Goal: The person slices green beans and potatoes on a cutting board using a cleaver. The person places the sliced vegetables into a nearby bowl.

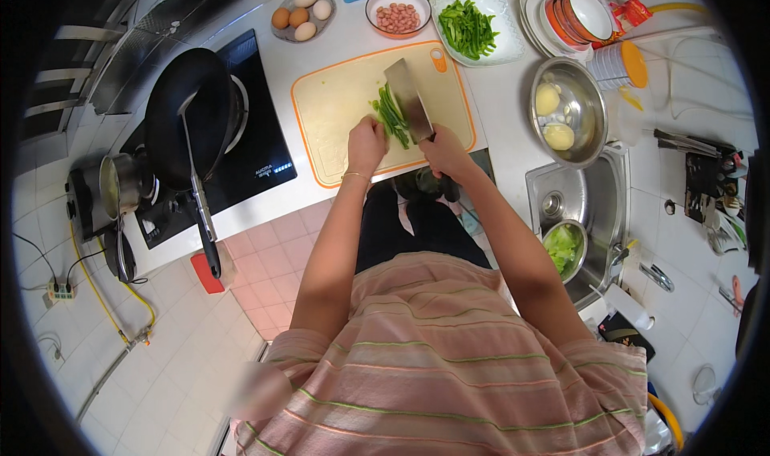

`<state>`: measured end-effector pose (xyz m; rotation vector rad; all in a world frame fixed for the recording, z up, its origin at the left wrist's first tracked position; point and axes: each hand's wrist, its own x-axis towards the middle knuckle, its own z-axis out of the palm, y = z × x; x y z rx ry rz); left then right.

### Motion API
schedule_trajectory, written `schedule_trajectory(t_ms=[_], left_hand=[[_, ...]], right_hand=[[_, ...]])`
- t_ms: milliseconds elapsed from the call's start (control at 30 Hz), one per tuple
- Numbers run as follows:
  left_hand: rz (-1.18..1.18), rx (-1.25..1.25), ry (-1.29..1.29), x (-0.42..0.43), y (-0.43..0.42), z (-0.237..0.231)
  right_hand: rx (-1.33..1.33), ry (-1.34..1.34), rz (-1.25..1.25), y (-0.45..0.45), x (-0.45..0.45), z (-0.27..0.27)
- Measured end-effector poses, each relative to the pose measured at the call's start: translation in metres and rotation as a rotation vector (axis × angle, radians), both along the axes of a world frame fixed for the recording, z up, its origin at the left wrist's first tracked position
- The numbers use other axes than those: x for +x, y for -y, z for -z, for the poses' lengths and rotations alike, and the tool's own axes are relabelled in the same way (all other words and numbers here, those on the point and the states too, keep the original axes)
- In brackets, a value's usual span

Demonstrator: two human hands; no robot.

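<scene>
A cream cutting board [337, 107] with an orange edge lies on the white counter. Strips of green pepper [391, 117] are bunched near its middle. My right hand [444, 152] grips the handle of a steel cleaver [411, 100], whose broad blade stands just right of the strips, pointing away from me. My left hand [367, 145] is at the strips' left side with its fingers curled; whether they pinch any strip is hidden. Beyond the board's upper right corner, a white dish [510, 46] holds more cut green pepper [467, 29].
Left of the board, a black wok [186, 119] with a metal spatula sits on the cooktop [249, 95]. Behind are a plate of eggs [298, 17] and a bowl of pink beans [398, 20]. On the right, a steel bowl [567, 110] of peeled potatoes adjoins the sink [544, 182].
</scene>
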<state>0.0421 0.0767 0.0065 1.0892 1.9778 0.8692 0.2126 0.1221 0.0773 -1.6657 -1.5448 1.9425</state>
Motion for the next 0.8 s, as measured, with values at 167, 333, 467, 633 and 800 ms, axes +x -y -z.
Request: schedule_trajectory(t_ms=[167, 333, 467, 633, 800], left_hand=[[-0.103, 0.056, 0.049, -0.005, 0.002, -0.001], [-0.091, 0.027, 0.025, 0.002, 0.006, -0.006], [-0.059, -0.017, -0.162, 0.013, -0.006, -0.014], [-0.135, -0.032, -0.1, 0.002, -0.01, -0.001], [-0.176, -0.187, 0.046, -0.003, -0.02, -0.004]], right_hand=[[0.43, 0.264, -0.082, 0.0, 0.02, 0.017], [0.54, 0.349, -0.106, 0.017, 0.009, 0.018], [0.478, 0.315, -0.143, 0.021, 0.001, 0.02], [0.467, 0.231, -0.089, 0.021, -0.001, 0.003], [0.525, 0.183, -0.165, 0.041, -0.016, 0.005]])
